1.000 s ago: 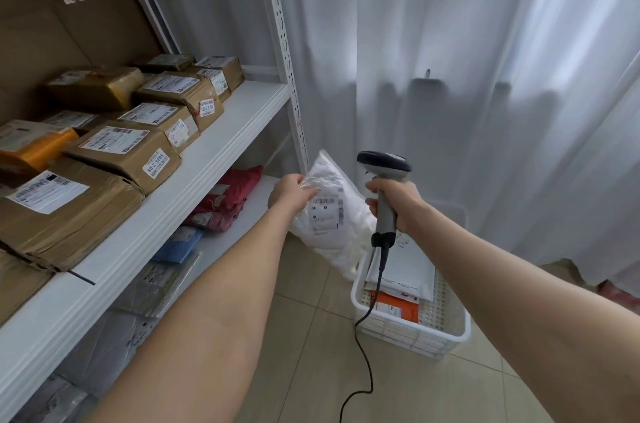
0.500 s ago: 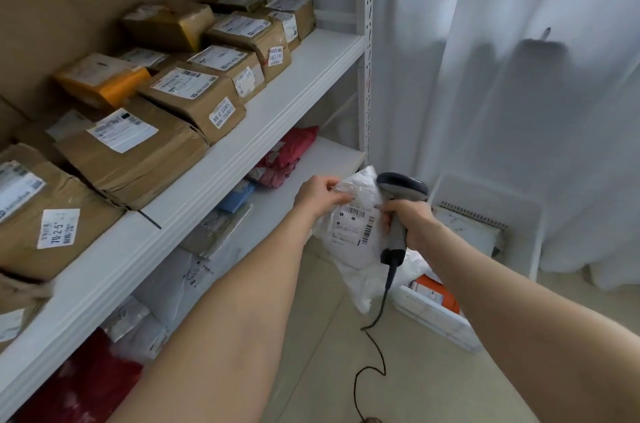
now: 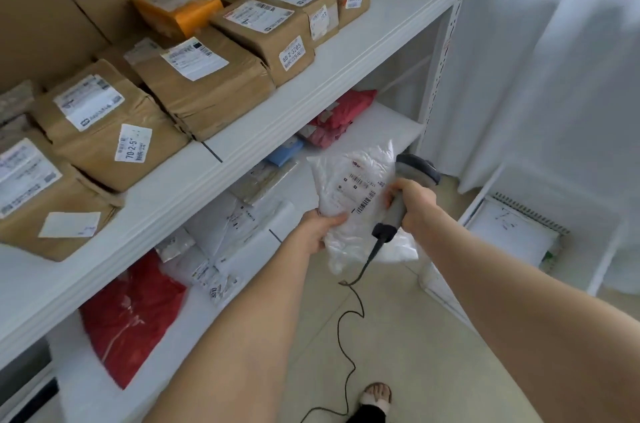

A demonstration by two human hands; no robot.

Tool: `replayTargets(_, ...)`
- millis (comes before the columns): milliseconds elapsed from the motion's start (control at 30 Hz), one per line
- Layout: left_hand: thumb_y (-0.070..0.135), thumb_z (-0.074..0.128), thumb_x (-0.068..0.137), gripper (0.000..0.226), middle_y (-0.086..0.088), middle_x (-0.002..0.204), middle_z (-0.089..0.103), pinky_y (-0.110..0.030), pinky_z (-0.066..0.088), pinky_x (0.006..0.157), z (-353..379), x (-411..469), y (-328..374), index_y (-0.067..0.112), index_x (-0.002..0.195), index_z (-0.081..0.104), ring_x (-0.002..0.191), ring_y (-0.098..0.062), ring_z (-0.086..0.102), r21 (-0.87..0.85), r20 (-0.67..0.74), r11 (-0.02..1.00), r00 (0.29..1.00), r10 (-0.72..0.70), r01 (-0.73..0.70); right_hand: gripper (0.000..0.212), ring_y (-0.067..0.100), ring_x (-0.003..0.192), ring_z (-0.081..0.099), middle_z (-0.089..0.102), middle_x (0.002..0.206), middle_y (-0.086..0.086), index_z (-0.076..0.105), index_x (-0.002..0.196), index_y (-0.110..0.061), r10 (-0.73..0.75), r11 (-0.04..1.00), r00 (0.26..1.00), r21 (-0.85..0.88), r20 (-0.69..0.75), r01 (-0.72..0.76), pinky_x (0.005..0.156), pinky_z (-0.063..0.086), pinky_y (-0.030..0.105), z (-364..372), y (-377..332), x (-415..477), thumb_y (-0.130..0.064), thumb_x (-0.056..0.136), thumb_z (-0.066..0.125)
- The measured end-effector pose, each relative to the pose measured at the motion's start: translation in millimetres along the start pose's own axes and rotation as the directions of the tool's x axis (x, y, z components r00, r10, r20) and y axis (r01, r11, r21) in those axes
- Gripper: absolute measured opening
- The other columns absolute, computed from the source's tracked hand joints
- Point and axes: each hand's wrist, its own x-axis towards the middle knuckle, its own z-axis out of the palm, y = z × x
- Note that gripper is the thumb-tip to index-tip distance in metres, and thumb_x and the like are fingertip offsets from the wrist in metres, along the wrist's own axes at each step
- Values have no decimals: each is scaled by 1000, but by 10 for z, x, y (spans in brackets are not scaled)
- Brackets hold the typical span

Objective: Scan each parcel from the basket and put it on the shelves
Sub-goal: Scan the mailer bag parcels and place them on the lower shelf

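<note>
Bare forearms (image 3: 263, 301), a pale sandal (image 3: 376, 400) and a dark trouser leg (image 3: 367, 417) show.

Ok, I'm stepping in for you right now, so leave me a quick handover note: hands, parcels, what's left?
Left hand grips the white crinkly plastic mailer bag at its lower edge, label up.
Right hand grips the grey corded handheld scanner, head beside the label; scanned or not, I cannot tell.
Done: brown cardboard boxes on the upper white shelf, soft bags on the lower shelf.
Left: shelve this bag, then the flat white parcel in the white plastic basket on the floor.
</note>
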Motion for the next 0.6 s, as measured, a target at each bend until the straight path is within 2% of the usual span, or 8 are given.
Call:
replayTargets(133, 3, 71, 84, 38, -22, 119, 64, -46, 50, 96, -330, -103, -347, -5, 119, 59, 106, -33, 64, -71, -278, 996, 960, 31, -53, 10, 19, 58, 57, 58, 73, 11, 55, 88, -2, 4, 987, 993, -161, 116, 14, 52, 49, 30, 138, 390, -21, 4, 83, 61)
replayTargets(233, 3, 68, 85, 34, -18, 117, 65, -38, 51, 93, -532, -202, -627, -4, 118, 60, 104, -31, 64, -71, -410, 997, 912, -19, -11, 16, 20, 60, 52, 55, 75, 10, 59, 95, -4, 39, 965, 977, -263, 212, 18, 57, 51, 32, 255, 748, -52, 2, 81, 63)
replayTargets(300, 4, 67, 86, 32, -15, 112, 67, -33, 52, 87, -654, -253, -815, -3, 117, 61, 96, -28, 65, -93, -473, 996, 880, -51, 8, 14, 22, 66, 52, 53, 79, 10, 58, 90, -6, 70, 937, 967, -348, 244, 20, 70, 54, 39, 330, 979, -93, -2, 80, 67)
replayTargets(367, 2, 64, 86, 28, -12, 101, 67, -28, 49, 78, -781, -298, -976, -3, 113, 62, 86, -25, 63, -124, -524, 992, 849, -70, 5, 16, 24, 74, 53, 53, 82, 8, 55, 81, -11, 77, 908, 959, -416, 272, 45, 80, 50, 42, 403, 1168, -113, -5, 80, 70)
replayTargets(467, -1, 62, 84, 29, -15, 109, 68, -28, 49, 77, -1024, -342, -1185, -1, 114, 63, 91, -26, 63, -152, -602, 988, 793, -93, 0, 17, 24, 77, 53, 54, 84, 9, 56, 80, -10, 102, 878, 947, -475, 305, 58, 77, 45, 37, 537, 1428, -146, -6, 79, 72)
replayTargets(600, -3, 64, 80, 31, -18, 111, 67, -36, 51, 85, -1487, -378, -1446, 0, 111, 64, 96, -29, 65, -198, -675, 980, 722, -151, 21, 25, 26, 81, 52, 52, 88, 11, 57, 97, -6, 169, 854, 924, -520, 344, 38, 75, 43, 37, 769, 1835, -235, -8, 78, 73)
